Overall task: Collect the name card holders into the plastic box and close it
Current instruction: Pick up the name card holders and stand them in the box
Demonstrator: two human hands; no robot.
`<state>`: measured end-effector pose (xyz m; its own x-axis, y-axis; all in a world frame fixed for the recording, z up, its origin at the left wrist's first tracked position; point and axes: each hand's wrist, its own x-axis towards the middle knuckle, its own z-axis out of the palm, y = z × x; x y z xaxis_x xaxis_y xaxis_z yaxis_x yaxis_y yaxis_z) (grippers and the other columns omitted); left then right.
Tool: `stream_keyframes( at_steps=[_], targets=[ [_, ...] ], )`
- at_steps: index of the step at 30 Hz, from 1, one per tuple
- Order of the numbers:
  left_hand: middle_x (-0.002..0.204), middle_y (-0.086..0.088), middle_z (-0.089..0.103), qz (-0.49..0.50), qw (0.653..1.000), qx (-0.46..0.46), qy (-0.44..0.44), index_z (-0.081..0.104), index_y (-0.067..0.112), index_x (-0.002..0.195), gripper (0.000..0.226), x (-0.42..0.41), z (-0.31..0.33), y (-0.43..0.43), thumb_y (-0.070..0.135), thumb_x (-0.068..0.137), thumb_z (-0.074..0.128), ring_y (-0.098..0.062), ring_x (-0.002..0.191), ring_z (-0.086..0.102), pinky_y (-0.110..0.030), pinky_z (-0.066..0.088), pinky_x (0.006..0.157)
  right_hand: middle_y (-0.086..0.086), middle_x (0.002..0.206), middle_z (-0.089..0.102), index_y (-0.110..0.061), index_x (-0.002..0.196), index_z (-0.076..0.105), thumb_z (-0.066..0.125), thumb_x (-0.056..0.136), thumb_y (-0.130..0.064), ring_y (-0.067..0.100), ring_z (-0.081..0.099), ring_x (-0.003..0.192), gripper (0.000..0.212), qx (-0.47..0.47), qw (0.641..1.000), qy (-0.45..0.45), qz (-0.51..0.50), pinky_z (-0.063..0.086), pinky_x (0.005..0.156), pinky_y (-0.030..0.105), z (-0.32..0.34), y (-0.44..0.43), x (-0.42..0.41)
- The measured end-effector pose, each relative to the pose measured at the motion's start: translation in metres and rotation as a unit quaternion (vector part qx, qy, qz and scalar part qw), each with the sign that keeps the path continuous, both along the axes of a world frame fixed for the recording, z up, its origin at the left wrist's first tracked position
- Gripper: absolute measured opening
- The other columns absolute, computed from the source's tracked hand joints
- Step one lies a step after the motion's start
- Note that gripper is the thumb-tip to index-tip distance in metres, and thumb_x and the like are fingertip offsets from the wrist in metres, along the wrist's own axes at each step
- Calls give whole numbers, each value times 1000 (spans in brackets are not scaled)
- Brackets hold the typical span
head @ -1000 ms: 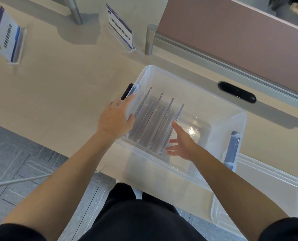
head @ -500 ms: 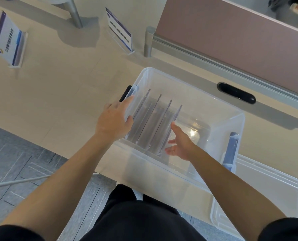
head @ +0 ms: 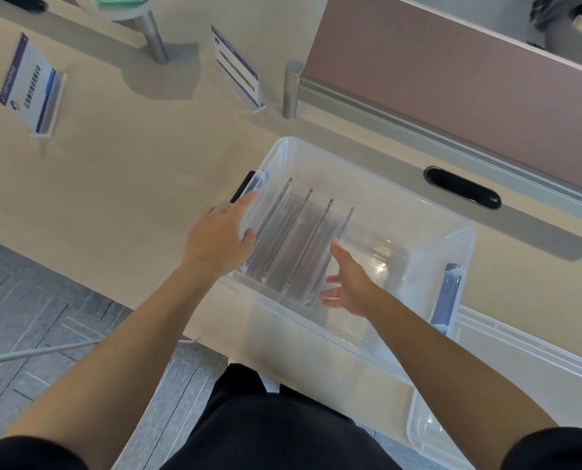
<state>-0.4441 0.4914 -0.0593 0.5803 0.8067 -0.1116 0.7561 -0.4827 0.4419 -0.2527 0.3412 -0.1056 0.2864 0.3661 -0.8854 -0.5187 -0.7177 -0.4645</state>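
Observation:
A clear plastic box (head: pixel 377 171) stands open at the near edge of the beige table. Several clear name card holders (head: pixel 303 242) stand in a row inside its left half. My left hand (head: pixel 220 239) rests on the box's left rim, thumb inside against the first holder. My right hand (head: pixel 349 283) is inside the box, fingers spread, its palm next to the rightmost holder. Two more name card holders stand on the table: one at the far left (head: pixel 28 86), one behind the box (head: pixel 237 67). The box's clear lid (head: pixel 527 385) lies to the right.
A brown partition (head: pixel 469 79) on a metal rail runs along the table's back right. A black cable slot (head: pixel 462 187) sits behind the box. A round stand's metal post (head: pixel 154 35) rises at the back. Grey floor lies below the table's near edge.
Both hands stay almost where they were at the box. The view has tilted slightly, showing more of the table's far side.

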Motion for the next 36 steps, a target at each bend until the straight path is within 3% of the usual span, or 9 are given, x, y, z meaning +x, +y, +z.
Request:
stream_keyframes(
  at_steps=[18, 26, 29, 31, 33, 36],
  targets=[
    [93, 4, 53, 3, 1000, 5, -2, 26, 41, 146, 64, -1, -3, 2, 28, 89, 52, -26, 99, 46, -43, 50, 78, 19, 157, 27, -33, 152, 21, 43, 92, -68, 51, 38, 136, 73, 6, 1000, 21, 20, 41, 107, 59, 3, -2, 3],
    [92, 7, 46, -6, 1000, 2, 1, 24, 41, 146, 62, -1, -2, 1, 30, 90, 51, -25, 98, 46, -41, 50, 78, 19, 155, 30, -34, 152, 21, 42, 93, -68, 49, 44, 132, 71, 3, 997, 27, 68, 43, 102, 55, 9, -3, 10],
    [99, 7, 43, -12, 1000, -26, -4, 25, 42, 145, 60, -2, -2, 5, 34, 91, 51, -24, 103, 45, -40, 48, 86, 15, 131, 54, -26, 145, 36, 39, 94, -66, 37, 59, 114, 65, -39, 976, -82, 197, 51, 94, 47, 22, 3, 20],
    [108, 3, 47, -11, 998, -54, -18, 29, 39, 145, 59, -6, -2, 8, 36, 91, 52, -26, 109, 46, -43, 45, 94, 11, 104, 65, -16, 118, 55, 42, 93, -63, 28, 66, 94, 54, -59, 934, -211, 282, 55, 89, 43, 42, 10, 31],
    [119, -3, 52, 5, 996, -73, -53, 38, 33, 141, 55, -9, 0, 13, 37, 89, 53, -27, 112, 49, -44, 45, 95, 17, 101, 69, -4, 92, 61, 46, 94, -53, 30, 68, 90, 51, -40, 882, -323, 339, 54, 89, 44, 71, 22, 40],
    [106, 3, 58, -1, 995, -61, -85, 53, 29, 122, 37, -22, 6, 28, 42, 88, 46, -23, 104, 56, -34, 44, 83, 20, 98, 69, 4, 95, 66, 48, 97, -42, 31, 65, 90, 49, 20, 835, -410, 367, 51, 87, 41, 118, 46, 36]
  ],
)
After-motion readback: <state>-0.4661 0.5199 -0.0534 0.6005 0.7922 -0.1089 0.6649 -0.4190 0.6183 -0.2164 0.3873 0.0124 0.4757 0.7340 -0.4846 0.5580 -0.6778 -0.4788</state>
